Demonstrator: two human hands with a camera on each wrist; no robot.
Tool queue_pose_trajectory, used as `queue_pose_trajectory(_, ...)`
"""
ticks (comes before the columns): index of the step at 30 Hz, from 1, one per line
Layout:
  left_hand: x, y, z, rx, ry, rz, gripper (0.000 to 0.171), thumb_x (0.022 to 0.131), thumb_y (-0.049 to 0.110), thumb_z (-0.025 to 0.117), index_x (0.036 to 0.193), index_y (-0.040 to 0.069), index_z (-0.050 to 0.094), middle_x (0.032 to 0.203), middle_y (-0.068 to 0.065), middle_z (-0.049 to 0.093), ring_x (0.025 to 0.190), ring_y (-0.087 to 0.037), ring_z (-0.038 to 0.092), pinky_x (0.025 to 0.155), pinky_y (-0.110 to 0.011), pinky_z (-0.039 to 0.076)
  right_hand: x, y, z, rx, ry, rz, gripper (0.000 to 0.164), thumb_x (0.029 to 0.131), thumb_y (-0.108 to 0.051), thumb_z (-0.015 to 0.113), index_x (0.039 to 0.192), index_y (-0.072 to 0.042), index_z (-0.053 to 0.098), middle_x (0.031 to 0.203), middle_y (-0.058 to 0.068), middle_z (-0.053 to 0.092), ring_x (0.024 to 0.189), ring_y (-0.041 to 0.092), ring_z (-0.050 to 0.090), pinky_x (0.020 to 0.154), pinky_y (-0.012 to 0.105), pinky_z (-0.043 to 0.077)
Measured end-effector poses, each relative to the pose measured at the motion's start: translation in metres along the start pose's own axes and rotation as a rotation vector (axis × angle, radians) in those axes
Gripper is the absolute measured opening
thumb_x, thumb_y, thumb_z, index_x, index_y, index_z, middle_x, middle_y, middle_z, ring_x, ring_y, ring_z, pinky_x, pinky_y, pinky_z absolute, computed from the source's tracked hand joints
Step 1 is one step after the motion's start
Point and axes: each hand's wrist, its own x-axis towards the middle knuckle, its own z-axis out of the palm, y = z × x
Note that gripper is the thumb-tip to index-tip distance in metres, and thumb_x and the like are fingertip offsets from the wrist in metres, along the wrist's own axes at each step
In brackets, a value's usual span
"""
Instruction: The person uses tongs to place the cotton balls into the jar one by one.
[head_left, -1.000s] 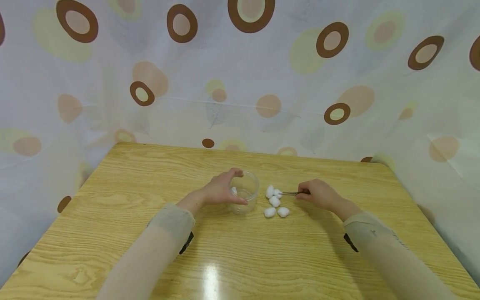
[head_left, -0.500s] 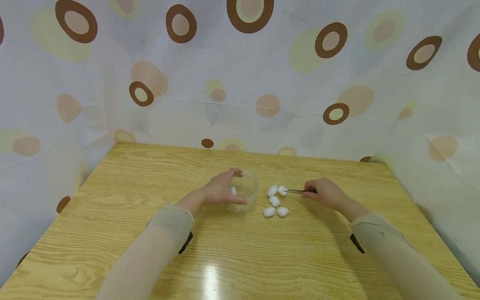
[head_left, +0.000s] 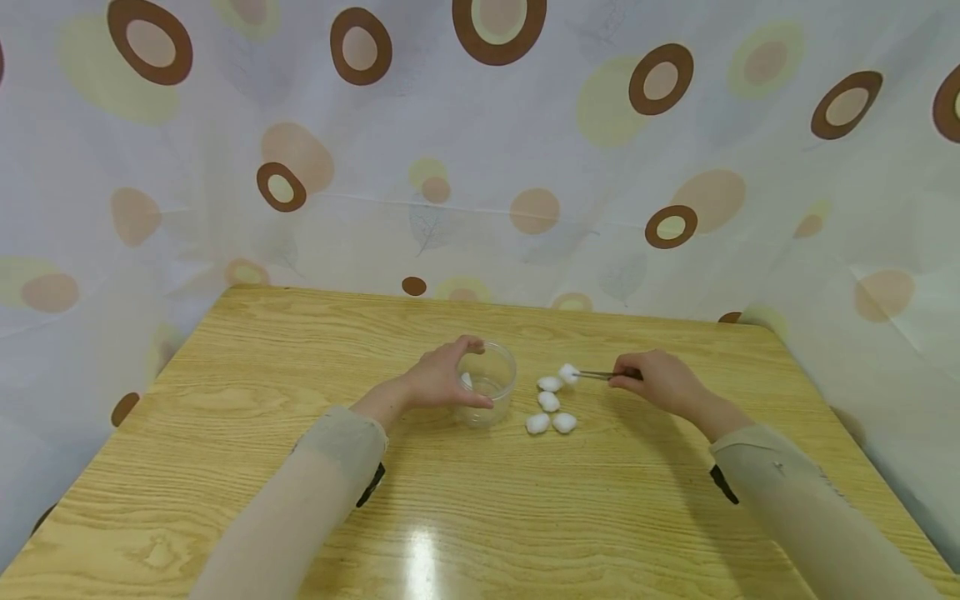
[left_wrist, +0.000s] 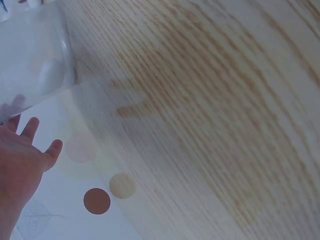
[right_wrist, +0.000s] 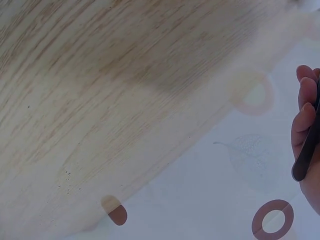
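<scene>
My left hand (head_left: 442, 379) grips the side of a clear round plastic container (head_left: 504, 398), thumb at the near side and fingers at the far side. A small white piece shows through its wall. In the left wrist view the container (left_wrist: 32, 62) is cut off at the edge. My right hand (head_left: 660, 385) pinches dark-handled tweezers (head_left: 596, 375), whose tips hold a white cotton ball (head_left: 569, 373). Just below it lies another cotton ball (head_left: 550, 384), and several more, such as one cotton ball (head_left: 565, 422), rest right of the container. In the right wrist view the tweezers' handle end (right_wrist: 306, 150) shows in my fingers.
The wood-grain table (head_left: 480, 500) spreads around both hands. Behind it and at both sides hangs a white curtain (head_left: 480, 167) with brown, peach and yellow spots.
The tweezers have drawn one cotton ball away from the cluster, to the right and upward. Its neighbour has turned onto its side. My left hand and the container stay put.
</scene>
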Motion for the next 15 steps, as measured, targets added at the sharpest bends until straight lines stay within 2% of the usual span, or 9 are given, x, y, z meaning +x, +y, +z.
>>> queue_pose_trajectory(11,-0.0011,0.0009,-0.0018,-0.021,-0.006,0.014,0.088,0.073,0.04,0.078,0.142,0.014,0.032,0.145,-0.001,0.041,0.136,-0.025,0.035,0.109,-0.047,0.03,0.0021,-0.0046,-0.0071,-0.002,0.036,-0.032,0.015,0.09,-0.024,0.062,0.086,-0.01,0.066,0.071,0.001,0.064,0.054,0.003,0.044,0.053,0.024,0.037)
queue_pose_trajectory(15,-0.0001,0.0007,-0.0015,-0.023,-0.015,0.008,0.087,0.073,0.04,0.078,0.142,0.015,0.032,0.146,-0.001,0.04,0.137,-0.025,0.034,0.111,-0.049,0.027,0.0024,-0.0061,-0.0089,-0.012,0.044,-0.045,0.014,0.089,-0.024,0.062,0.086,-0.011,0.065,0.071,0.001,0.064,0.054,0.003,0.044,0.053,0.023,0.037)
